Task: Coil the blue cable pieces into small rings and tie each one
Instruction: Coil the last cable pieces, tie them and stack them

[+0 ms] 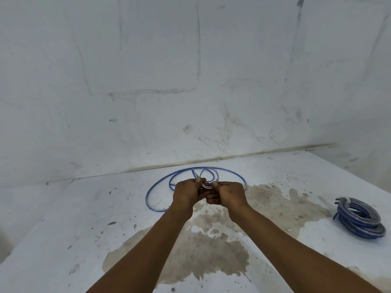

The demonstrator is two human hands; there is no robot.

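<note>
Blue cable piece (pixel 190 176) is lying partly on the white surface (pixel 84 208), near the back wall (pixel 190 81); its larger loops are spreading out flat toward the left, while a small ring at its near end is standing up between the two hands. Cut end with bare strands is poking up just left of that ring.

Left hand (pixel 188 192) is gripping the ring's lower left side, thumb and fingers curled round the cable. Right hand (pixel 227 194) is pinching the lower right side, thumb pressing on top, fingers curled under. The two hands are touching at the knuckles, both raised above the surface; forearms are reaching in from the bottom edge.

Pile of finished blue coils (pixel 359 217) is sitting well apart at the right, stacked on the same surface; ties on them cannot be made out.

Brownish stain (pixel 201 246) is spreading across the surface beneath the forearms and off to the right. Wall is showing grey scuffs and streaks.
</note>
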